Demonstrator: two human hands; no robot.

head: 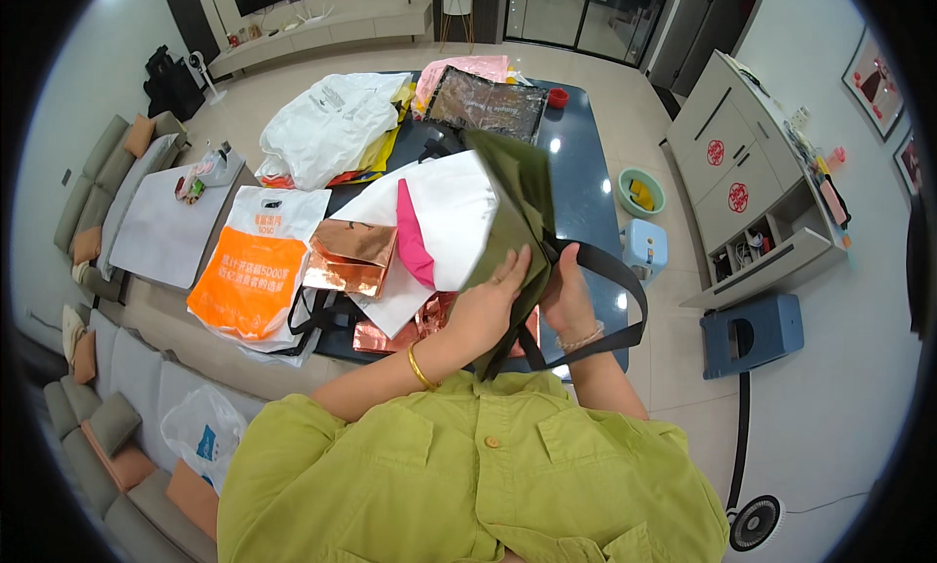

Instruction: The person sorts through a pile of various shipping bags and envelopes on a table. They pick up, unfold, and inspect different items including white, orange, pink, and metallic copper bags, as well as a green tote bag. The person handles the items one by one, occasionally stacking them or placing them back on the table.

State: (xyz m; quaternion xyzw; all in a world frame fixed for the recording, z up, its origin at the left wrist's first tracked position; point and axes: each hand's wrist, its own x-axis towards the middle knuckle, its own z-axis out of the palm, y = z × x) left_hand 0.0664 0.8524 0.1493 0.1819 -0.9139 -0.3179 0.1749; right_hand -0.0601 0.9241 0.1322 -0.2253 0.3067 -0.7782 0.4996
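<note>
An olive-green fabric bag stands tilted between my hands above the table, with black strap handles looping out to the right. My left hand lies along its left face, fingers stretched out and thumb hidden. On the other side my right hand grips the bag near the strap, its fingers partly out of sight behind the fabric. Just left of the bag lies a large white bag with a pink strip across it. Shiny copper-coloured bags rest beside and below it.
The dark blue table carries an orange-and-white plastic bag, a white plastic bag pile, a black printed bag and a small red cup. Right of it stand a green basin, a light-blue stool and a cabinet.
</note>
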